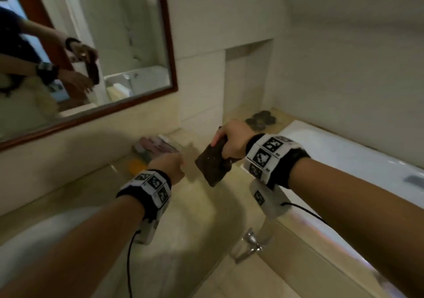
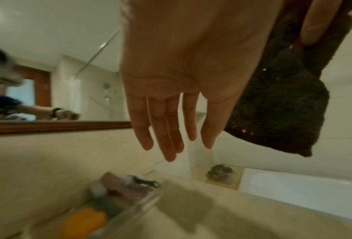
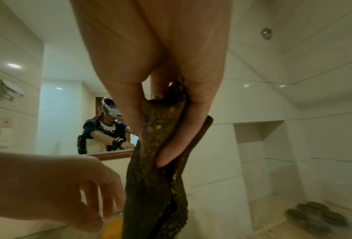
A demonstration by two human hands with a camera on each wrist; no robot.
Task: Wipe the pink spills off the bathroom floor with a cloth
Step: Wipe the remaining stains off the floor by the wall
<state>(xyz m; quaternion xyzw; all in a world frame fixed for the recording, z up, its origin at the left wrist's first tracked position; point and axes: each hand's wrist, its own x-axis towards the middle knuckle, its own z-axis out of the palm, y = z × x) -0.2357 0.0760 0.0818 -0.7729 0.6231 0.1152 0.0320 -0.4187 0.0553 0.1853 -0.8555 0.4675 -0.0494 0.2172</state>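
A dark brown cloth hangs folded from my right hand, which pinches its top edge above the beige counter. In the right wrist view the cloth droops between thumb and fingers, with yellowish flecks along its fold. My left hand hovers just left of the cloth with fingers straight and relaxed, holding nothing. The left wrist view shows the left hand with its palm open, and the cloth beside it with small pink specks. No floor spill shows in any view.
A framed mirror fills the wall at the left. A clear tray of toiletries and an orange item sit on the counter. The white bathtub lies at the right, dark round objects on its ledge, a chrome fitting below.
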